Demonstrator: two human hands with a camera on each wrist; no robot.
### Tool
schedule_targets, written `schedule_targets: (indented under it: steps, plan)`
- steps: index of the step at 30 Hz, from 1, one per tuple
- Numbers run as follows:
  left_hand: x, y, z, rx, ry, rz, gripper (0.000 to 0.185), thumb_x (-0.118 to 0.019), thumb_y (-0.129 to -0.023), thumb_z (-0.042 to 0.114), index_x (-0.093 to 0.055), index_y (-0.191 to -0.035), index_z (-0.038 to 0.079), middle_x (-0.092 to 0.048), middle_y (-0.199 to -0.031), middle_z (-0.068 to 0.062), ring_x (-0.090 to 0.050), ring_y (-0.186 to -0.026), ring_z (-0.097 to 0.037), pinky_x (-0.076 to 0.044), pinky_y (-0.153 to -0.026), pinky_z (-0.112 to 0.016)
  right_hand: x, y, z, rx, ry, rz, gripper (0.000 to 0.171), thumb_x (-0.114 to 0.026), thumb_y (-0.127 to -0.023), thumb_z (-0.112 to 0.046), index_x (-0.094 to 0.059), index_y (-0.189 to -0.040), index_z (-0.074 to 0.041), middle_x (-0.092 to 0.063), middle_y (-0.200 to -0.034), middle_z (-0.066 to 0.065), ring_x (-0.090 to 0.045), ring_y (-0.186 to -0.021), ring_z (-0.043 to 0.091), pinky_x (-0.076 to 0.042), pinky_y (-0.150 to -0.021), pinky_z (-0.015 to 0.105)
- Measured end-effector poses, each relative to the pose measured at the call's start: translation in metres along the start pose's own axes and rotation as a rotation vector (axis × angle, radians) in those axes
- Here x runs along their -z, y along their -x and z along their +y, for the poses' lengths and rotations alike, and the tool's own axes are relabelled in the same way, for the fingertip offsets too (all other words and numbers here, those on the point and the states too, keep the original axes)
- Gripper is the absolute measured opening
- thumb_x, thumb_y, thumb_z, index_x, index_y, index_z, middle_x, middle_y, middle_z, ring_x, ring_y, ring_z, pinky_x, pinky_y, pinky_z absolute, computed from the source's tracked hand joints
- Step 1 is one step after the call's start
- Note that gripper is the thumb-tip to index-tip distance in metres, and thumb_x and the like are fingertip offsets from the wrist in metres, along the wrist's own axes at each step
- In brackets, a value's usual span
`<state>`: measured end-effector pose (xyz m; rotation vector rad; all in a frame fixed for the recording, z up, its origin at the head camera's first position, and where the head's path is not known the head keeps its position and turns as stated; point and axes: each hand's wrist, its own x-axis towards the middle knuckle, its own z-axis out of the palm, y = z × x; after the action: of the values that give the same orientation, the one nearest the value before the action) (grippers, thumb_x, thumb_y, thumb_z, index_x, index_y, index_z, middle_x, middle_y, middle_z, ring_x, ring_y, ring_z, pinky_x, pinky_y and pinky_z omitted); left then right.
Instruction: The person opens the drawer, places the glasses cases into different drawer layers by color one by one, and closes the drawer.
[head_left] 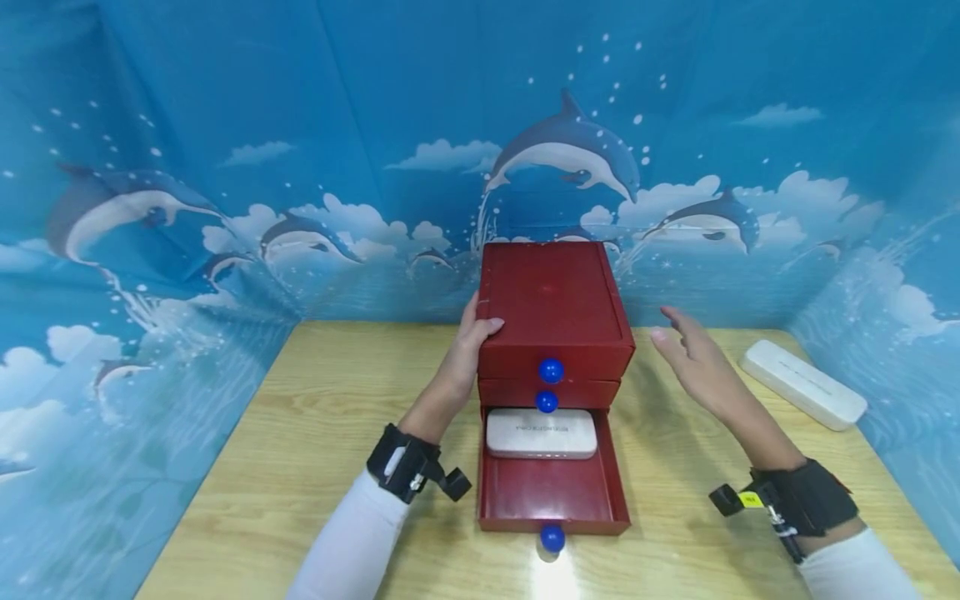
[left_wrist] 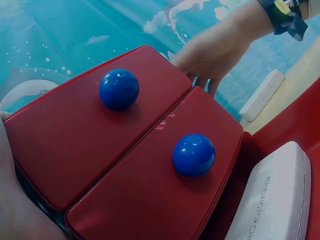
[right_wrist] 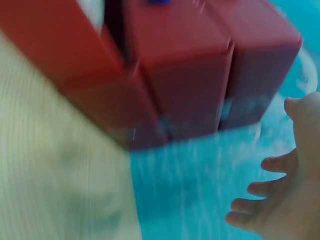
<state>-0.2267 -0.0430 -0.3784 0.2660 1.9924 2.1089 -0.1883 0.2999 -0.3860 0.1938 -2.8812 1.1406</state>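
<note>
My left hand [head_left: 471,342] holds the red drawer box [head_left: 553,308] mid-table; my right hand [head_left: 693,358] hovers spread beside it. Only the head view shows the bottom drawer [head_left: 552,492] pulled out — a white case [head_left: 542,433] inside, another white case [head_left: 802,383] far right.

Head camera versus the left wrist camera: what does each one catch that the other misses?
Only the head view shows the wooden table, the left hand holding the side of the red drawer box, and the open bottom drawer's own blue knob. Only the left wrist view shows the lettering on the white case close up. Both show the two closed drawers' blue knobs, the open right hand beside the box, and a second white case by the backdrop.
</note>
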Motion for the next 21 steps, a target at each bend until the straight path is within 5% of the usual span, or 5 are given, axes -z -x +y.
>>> schedule_targets:
  steps: [9,21]
  plan:
    - [-0.002,0.001,0.001,-0.017,-0.001,-0.009,0.085,-0.048,-0.098,0.047,-0.001,-0.167,0.035,-0.018,-0.172,0.002,-0.023,-0.156,-0.026,-0.019,-0.127,-0.061,0.021,0.0,0.053,0.018,0.381,0.194,0.087,-0.047,-0.106,-0.055,-0.025,-0.159,0.011,-0.028,-0.159,0.042,-0.031,-0.142,0.063,-0.028,-0.111,0.077]
    - [0.0,0.001,-0.004,-0.014,0.026,-0.016,0.081,-0.048,-0.099,0.048,-0.003,-0.166,0.041,-0.023,-0.169,0.002,-0.027,-0.154,-0.027,-0.023,-0.124,-0.063,0.036,0.002,0.122,-0.058,0.599,0.182,0.099,-0.051,-0.101,-0.064,-0.028,-0.154,0.016,-0.033,-0.148,0.047,-0.034,-0.13,0.068,-0.03,-0.105,0.079]
